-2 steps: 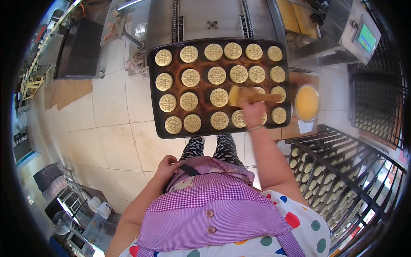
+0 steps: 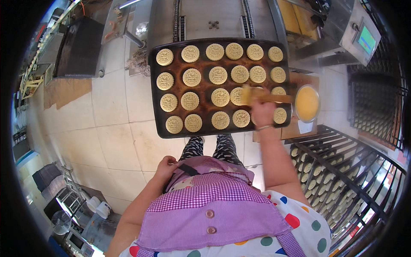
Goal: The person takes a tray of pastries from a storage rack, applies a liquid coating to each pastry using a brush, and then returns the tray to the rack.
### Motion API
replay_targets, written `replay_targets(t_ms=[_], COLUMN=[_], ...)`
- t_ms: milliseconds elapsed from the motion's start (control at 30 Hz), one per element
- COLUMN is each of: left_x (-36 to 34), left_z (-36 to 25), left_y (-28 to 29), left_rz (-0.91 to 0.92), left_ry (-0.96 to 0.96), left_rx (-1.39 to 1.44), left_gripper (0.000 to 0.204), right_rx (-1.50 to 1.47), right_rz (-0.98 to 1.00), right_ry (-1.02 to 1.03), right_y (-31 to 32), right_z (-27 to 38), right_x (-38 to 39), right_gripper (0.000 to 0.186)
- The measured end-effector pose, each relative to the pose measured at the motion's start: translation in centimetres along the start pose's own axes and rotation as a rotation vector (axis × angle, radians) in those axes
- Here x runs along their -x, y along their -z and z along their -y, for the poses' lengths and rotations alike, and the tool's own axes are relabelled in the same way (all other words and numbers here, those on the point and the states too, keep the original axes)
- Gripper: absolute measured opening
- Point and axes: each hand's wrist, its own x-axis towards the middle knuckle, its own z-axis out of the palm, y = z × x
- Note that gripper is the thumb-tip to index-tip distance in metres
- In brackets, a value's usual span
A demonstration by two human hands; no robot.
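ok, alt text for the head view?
A right hand holds a blurred brush over a dark tray of round patterned cookies. The left hand is near a purple apron; a bowl of something yellow sits right of the tray.

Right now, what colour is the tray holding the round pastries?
The tray is black, with reddish-brown patches inside; the head view shows it.

Wooden brush [image 2: 279, 98], sideways, over round embossed pastries [image 2: 220, 97]
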Motion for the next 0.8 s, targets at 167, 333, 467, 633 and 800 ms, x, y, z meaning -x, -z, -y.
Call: replay_targets(t_ms=[167,333,467,633,800], left_x=[-0.3,-0.7,-0.8,-1.1,-1.2], left_z=[2.5,1.6,0.8,2.7,3.5], left_y=[1.8,2.9,3.9,5.0,6.1], left_rz=[0.011,0.020,0.040,0.018,0.030], left_ry=[-0.023,-0.071,-0.073,-0.058,-0.027], left_rx=[0.048,0.018,0.026,0.063,0.055], left_gripper=[0.027,0.026,0.027,0.029,0.033], right_rx=[-0.173,-0.216,-0.319,0.060,0.033], right_rz=[-0.169,0.178,0.215,0.012,-0.297], right_ry=[0.052,0.067,0.151,-0.085,0.046], right_y=[3.3,-9.4,-14.6,-7.7,3.4], right_z=[-0.7,6.0,9.4,2.7,-5.2], right_x=[-1.2,5.2,7.5,2.0,-2.6], right_gripper=[0.031,0.043,0.043,0.036,0.030])
